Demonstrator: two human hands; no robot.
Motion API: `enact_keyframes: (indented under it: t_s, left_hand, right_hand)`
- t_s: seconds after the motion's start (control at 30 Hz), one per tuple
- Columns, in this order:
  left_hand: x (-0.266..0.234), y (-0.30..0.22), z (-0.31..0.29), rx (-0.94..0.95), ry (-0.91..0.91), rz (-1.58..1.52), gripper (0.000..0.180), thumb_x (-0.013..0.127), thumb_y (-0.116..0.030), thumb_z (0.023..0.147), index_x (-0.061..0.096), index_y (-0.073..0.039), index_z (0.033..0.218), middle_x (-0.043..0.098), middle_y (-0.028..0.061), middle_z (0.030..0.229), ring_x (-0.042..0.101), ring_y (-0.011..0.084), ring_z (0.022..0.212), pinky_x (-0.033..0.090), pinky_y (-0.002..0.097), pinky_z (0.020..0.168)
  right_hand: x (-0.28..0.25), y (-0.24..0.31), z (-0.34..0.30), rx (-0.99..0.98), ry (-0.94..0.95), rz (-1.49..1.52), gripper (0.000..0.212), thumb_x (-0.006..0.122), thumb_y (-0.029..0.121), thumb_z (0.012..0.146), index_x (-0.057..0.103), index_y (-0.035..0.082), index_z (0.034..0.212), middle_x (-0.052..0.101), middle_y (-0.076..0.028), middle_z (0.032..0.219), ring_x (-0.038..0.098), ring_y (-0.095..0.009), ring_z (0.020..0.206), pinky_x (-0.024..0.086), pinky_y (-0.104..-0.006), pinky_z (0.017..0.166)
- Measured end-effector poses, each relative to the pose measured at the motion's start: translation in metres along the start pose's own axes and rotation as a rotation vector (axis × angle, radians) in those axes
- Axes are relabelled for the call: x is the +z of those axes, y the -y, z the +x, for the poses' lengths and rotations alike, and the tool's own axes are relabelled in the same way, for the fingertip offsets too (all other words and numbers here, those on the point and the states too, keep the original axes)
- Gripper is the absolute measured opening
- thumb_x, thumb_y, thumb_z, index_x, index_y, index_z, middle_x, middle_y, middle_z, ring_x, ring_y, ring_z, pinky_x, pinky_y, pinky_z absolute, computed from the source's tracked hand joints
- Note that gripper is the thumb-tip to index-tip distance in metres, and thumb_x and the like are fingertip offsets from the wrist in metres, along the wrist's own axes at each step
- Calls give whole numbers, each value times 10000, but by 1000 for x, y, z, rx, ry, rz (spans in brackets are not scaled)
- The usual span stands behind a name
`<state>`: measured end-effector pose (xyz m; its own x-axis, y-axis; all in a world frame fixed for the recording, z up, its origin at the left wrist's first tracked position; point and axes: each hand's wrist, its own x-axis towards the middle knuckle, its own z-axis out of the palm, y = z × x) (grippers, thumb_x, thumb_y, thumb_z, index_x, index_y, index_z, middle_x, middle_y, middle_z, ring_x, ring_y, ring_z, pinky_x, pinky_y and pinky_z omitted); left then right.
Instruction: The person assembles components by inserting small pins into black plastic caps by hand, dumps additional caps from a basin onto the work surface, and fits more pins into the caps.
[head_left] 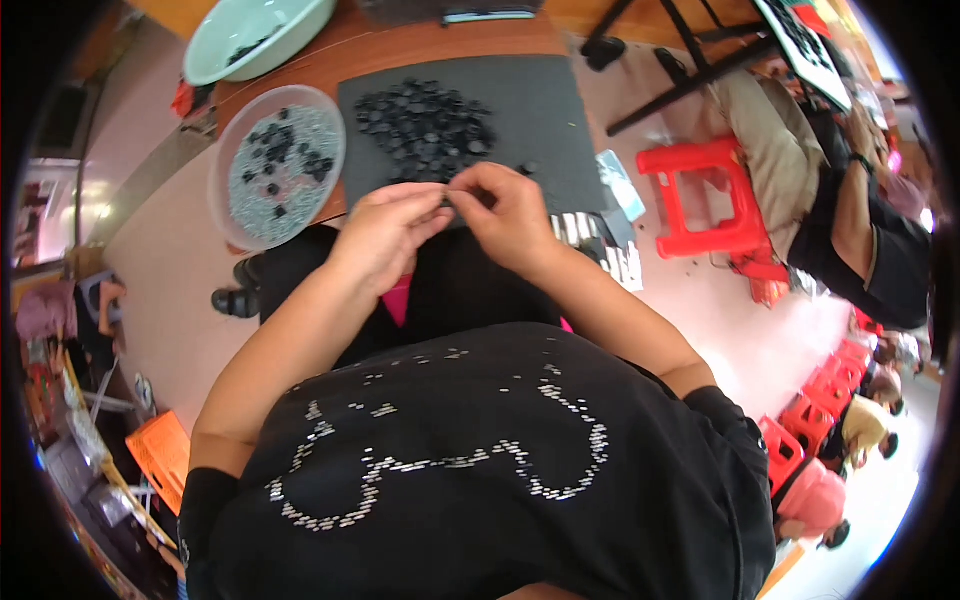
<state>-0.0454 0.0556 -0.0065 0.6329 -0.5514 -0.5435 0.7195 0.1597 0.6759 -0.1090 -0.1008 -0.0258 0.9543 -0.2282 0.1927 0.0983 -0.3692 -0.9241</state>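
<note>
My left hand [388, 232] and my right hand [508, 222] meet fingertip to fingertip at the near edge of a dark grey mat [545, 110]. Both are closed in a pinch; whatever sits between the fingertips is too small to make out. Just beyond them, a heap of small black round parts [425, 125] lies on the mat. One loose black part [528, 168] rests apart from the heap, near my right fingers. Left of the mat, a round translucent tub [222, 200] contains many small silvery pieces [262, 205] with several black parts on top.
A pale green basin [200, 55] with dark parts stands at the table's far left. Beside the mat's right edge lies a light blue-white packet [622, 185]. To the right are a red plastic stool [705, 200] and a seated person [850, 210]. An orange crate [160, 455] is at lower left.
</note>
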Motion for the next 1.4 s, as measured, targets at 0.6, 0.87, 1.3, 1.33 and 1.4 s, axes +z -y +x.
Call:
enact_keyframes:
  t_s: [0.6, 0.87, 1.3, 1.33, 1.4]
  left_hand:
    - [-1, -2, 0, -35, -21, 1, 176, 594, -74, 868, 572, 2, 1025, 606, 36, 895, 591, 105, 796, 504, 200, 746]
    - [-5, 4, -3, -77, 69, -45, 182, 593, -102, 878, 596, 2, 1028, 622, 55, 947, 584, 110, 812, 487, 206, 751]
    - [-13, 12, -10, -97, 80, -179, 167, 601, -106, 875, 576, -8, 1008, 609, 38, 882, 590, 92, 779, 501, 194, 733]
    - [-13, 12, -10, -95, 76, -174, 166, 603, -105, 874, 576, -11, 1008, 609, 39, 882, 589, 93, 778, 499, 195, 733]
    - [-15, 15, -9, -96, 73, -177, 167, 603, -108, 874, 577, -13, 1009, 610, 40, 895, 587, 94, 786, 496, 198, 740]
  right_hand:
    - [-8, 2, 0, -183, -23, -22, 48, 636, 5, 741, 598, 2, 769, 585, -117, 706, 595, -243, 640, 473, -316, 571]
    - [-9, 10, -3, -198, 69, -30, 52, 634, 5, 758, 607, -1, 802, 586, -120, 729, 592, -239, 647, 464, -307, 567]
    - [-5, 14, -7, 267, 202, 258, 65, 625, 28, 834, 648, -11, 881, 647, -30, 807, 591, -75, 716, 481, -208, 660]
    - [-5, 13, -7, 253, 200, 163, 68, 634, 32, 828, 649, -10, 879, 646, -31, 803, 593, -77, 716, 480, -210, 660]
    - [-3, 12, -8, 166, 184, 103, 72, 648, 35, 816, 653, -4, 876, 642, -34, 795, 587, -77, 708, 473, -210, 648]
